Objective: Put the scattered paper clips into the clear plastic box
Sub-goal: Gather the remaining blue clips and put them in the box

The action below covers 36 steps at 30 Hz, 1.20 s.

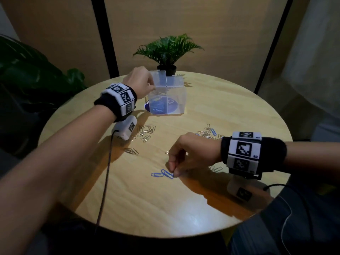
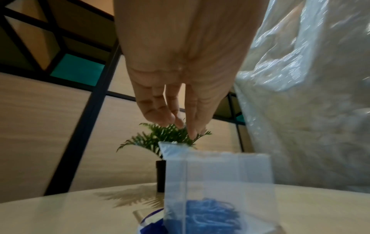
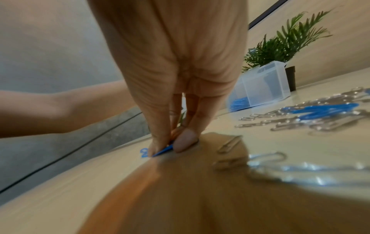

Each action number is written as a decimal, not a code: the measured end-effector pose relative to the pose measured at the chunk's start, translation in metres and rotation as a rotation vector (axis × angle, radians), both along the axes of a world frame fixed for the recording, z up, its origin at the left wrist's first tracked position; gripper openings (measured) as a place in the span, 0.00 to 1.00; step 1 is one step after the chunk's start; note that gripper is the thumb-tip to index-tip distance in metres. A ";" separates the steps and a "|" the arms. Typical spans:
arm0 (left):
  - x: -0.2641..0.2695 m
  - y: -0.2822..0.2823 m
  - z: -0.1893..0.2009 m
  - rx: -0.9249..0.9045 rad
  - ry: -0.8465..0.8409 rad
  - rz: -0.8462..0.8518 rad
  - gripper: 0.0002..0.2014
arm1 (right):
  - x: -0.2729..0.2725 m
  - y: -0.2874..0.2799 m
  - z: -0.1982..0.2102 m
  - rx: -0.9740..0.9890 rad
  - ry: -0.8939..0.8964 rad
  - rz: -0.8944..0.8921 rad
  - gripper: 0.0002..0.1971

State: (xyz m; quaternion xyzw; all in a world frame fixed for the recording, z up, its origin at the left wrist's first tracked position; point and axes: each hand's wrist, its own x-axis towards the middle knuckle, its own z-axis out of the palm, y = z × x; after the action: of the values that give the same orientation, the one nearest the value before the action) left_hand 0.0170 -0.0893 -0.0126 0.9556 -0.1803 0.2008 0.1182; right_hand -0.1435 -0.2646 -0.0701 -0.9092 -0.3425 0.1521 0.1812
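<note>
The clear plastic box (image 1: 176,100) stands at the back of the round table, lid flap up, with blue clips (image 2: 212,215) in its bottom. My left hand (image 1: 150,85) hovers at the box's left top edge; its fingers (image 2: 158,114) hang straight and loose, holding nothing. Near the table's middle, my right hand (image 1: 173,172) pinches one of the blue paper clips (image 1: 166,174) lying on the wood, seen as a blue sliver (image 3: 163,151) between thumb and fingertip. Silver clips (image 1: 147,132) and a mixed heap (image 1: 209,133) lie scattered between hands and box.
A potted fern (image 1: 167,50) stands right behind the box, which sits on a blue disc (image 1: 172,108). More silver clips (image 1: 132,151) lie left of centre and by my right wrist (image 1: 217,168). Cables hang off the table's near edge (image 1: 165,235).
</note>
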 end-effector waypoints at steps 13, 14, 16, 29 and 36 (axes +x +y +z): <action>-0.157 0.025 -0.042 0.239 0.476 -0.665 0.13 | 0.048 -0.008 0.032 0.233 0.179 -0.032 0.03; -0.161 0.023 -0.048 0.261 0.476 -0.677 0.17 | 0.057 -0.009 0.042 0.272 0.147 -0.064 0.03; -0.165 0.020 -0.057 0.326 0.455 -0.677 0.18 | 0.081 -0.005 0.059 0.356 0.035 -0.146 0.04; -0.179 0.024 -0.069 0.214 0.447 -0.539 0.02 | 0.193 0.058 0.059 0.244 -0.347 -0.530 0.06; -0.181 0.020 -0.067 0.393 0.447 -0.526 0.03 | 0.122 0.043 0.057 -0.025 -0.361 0.086 0.07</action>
State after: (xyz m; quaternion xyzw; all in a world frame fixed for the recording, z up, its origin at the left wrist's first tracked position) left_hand -0.1645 -0.0696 -0.0797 0.9013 -0.4239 -0.0875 0.0169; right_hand -0.0211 -0.2215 -0.0136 -0.9084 -0.4062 -0.0017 0.0989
